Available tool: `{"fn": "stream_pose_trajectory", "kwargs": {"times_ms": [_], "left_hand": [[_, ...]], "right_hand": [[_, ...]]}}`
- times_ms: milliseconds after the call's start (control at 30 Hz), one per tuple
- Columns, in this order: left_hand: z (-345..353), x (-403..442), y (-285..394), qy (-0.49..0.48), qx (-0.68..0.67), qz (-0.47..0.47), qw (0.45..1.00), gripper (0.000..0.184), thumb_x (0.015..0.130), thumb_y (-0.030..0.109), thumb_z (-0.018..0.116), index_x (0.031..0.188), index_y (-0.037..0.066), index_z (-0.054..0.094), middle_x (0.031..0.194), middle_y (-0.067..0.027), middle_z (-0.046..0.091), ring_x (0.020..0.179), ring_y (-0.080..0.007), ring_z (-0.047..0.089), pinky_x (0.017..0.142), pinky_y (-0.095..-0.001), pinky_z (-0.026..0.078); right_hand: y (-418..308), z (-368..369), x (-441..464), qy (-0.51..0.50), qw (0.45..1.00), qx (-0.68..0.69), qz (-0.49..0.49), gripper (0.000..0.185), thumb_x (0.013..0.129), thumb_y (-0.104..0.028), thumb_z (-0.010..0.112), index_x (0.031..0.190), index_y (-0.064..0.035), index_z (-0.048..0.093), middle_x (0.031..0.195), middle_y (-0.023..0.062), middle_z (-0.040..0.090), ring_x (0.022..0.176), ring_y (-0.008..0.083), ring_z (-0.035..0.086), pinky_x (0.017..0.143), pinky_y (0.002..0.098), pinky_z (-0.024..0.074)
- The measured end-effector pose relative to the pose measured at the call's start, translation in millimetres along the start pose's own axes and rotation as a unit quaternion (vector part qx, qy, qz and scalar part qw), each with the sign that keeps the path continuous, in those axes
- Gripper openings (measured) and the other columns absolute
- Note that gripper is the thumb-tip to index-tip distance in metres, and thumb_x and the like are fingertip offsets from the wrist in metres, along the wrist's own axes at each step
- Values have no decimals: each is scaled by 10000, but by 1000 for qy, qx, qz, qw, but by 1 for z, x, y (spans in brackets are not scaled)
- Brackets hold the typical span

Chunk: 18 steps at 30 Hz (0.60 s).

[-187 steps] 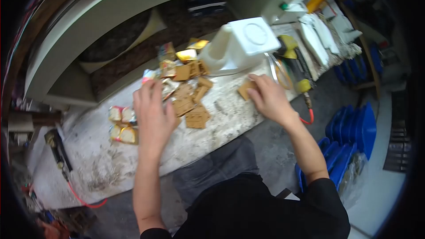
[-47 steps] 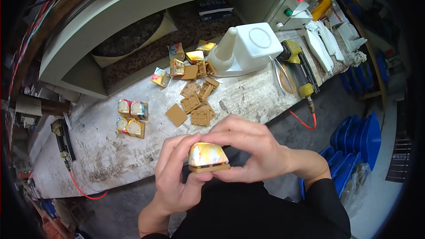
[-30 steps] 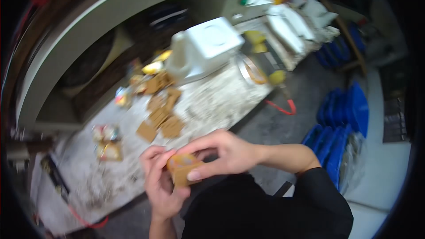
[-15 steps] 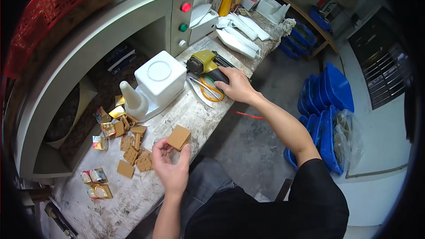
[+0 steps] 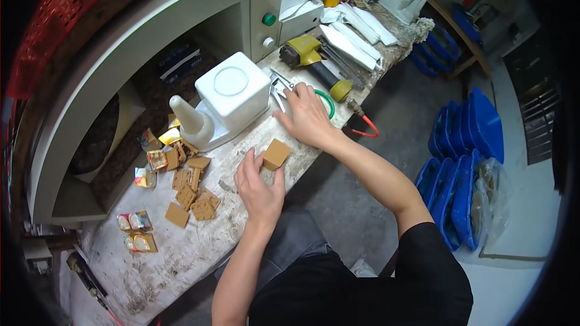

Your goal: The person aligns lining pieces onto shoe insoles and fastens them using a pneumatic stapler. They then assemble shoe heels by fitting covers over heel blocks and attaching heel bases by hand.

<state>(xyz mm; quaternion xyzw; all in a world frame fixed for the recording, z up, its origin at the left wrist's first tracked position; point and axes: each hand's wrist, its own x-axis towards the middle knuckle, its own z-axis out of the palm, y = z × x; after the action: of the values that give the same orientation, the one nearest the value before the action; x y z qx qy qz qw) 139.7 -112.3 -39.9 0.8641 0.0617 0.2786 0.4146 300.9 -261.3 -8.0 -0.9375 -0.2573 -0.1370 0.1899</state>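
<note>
The left hand (image 5: 261, 193) is holding a brown block (image 5: 277, 154) between thumb and fingers, which are standing partly open around its near side, above the worktop (image 5: 241, 229) near its front edge. The right hand (image 5: 307, 116) is reaching over scissors (image 5: 279, 98), its fingers bending downward and slightly apart; whether they are gripping anything cannot be told. A green ring (image 5: 327, 104) is showing just beside this hand, and a yellow-and-black air tool (image 5: 314, 63) is lying beyond it, its red hose (image 5: 365, 130) hanging past the edge.

A white container (image 5: 234, 89) with a cone (image 5: 187, 116) is standing behind the block, blocking the way toward the back. Brown pieces (image 5: 202, 208) are lying loosely to the left, with patterned blocks (image 5: 135, 221) farther left. Bare worktop is stretching between the brown pieces and the left hand.
</note>
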Motion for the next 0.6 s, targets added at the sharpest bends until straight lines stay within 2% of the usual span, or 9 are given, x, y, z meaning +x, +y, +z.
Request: {"fn": "stream_pose_trajectory", "kwargs": {"times_ms": [167, 233, 267, 300, 367, 400, 533, 567, 600], "left_hand": [[0, -3, -1, -3, -36, -16, 999, 715, 803, 106, 917, 1412, -35, 570, 1157, -178, 778, 1157, -337, 677, 1064, -457, 492], [1, -3, -5, 3, -44, -15, 999, 710, 802, 104, 916, 1408, -32, 572, 1160, -175, 781, 1159, -336, 673, 1066, -454, 490], [0, -5, -7, 7, -41, -24, 999, 710, 802, 104, 916, 1408, -32, 572, 1160, -175, 781, 1159, -336, 673, 1066, -454, 490], [-1, -5, -8, 7, -38, -17, 999, 705, 804, 101, 907, 1407, -32, 568, 1169, -170, 782, 1162, -347, 664, 1070, -466, 477], [1, -3, -10, -2, -33, 8, 999, 696, 808, 97, 891, 1406, -33, 559, 1186, -160, 786, 1167, -368, 647, 1076, -488, 451], [1, -3, -7, -7, -32, 7, 999, 696, 808, 97, 891, 1406, -33, 559, 1186, -160, 786, 1167, -368, 647, 1076, -488, 451], [7, 0, 8, 12, -57, 20, 998, 657, 797, 77, 880, 1373, -35, 585, 1210, -161, 786, 1180, -370, 641, 1073, -482, 454], [10, -3, 6, 7, -36, 27, 999, 638, 789, 69, 876, 1354, -33, 599, 1211, -160, 779, 1184, -372, 637, 1072, -480, 455], [16, 3, 3, 10, -15, 41, 999, 619, 781, 62, 873, 1334, -32, 612, 1211, -158, 772, 1189, -374, 634, 1070, -478, 456]], "right_hand": [[16, -5, -3, 9, 1000, 16, 18, 480, 987, -241, 712, 1369, 41, 644, 1128, 204, 621, 1036, 357, 612, 931, 479, 514], [23, -34, -25, 14, 970, 236, 63, 561, 1000, -226, 704, 1490, 9, 566, 1132, 182, 646, 1000, 261, 628, 866, 397, 527], [19, -66, -41, -78, 857, 469, 197, 642, 991, -216, 717, 1557, -11, 494, 1123, 141, 648, 948, 203, 618, 819, 337, 510], [6, -93, -56, -164, 666, 655, 316, 732, 982, -205, 730, 1624, -31, 423, 1113, 100, 651, 896, 145, 608, 771, 277, 494], [-31, -103, -92, -200, 776, 533, 269, 901, 944, -175, 766, 1703, -78, 289, 1066, 32, 626, 789, 88, 558, 683, 225, 440], [-43, -110, -106, -199, 774, 535, 274, 901, 944, -175, 766, 1703, -78, 289, 1066, 32, 626, 789, 88, 558, 683, 225, 440], [-78, -171, -113, 34, 895, 436, 92, 1009, 852, -64, 764, 1722, -106, 255, 973, -5, 579, 724, 82, 480, 603, 240, 374], [-74, -173, -115, 26, 896, 433, 96, 1009, 852, -64, 764, 1722, -106, 255, 973, -5, 579, 724, 82, 480, 603, 240, 374], [-67, -173, -111, 99, 910, 402, 11, 1004, 839, -9, 739, 1720, -105, 267, 1031, 10, 582, 735, 75, 470, 620, 227, 377]]}}
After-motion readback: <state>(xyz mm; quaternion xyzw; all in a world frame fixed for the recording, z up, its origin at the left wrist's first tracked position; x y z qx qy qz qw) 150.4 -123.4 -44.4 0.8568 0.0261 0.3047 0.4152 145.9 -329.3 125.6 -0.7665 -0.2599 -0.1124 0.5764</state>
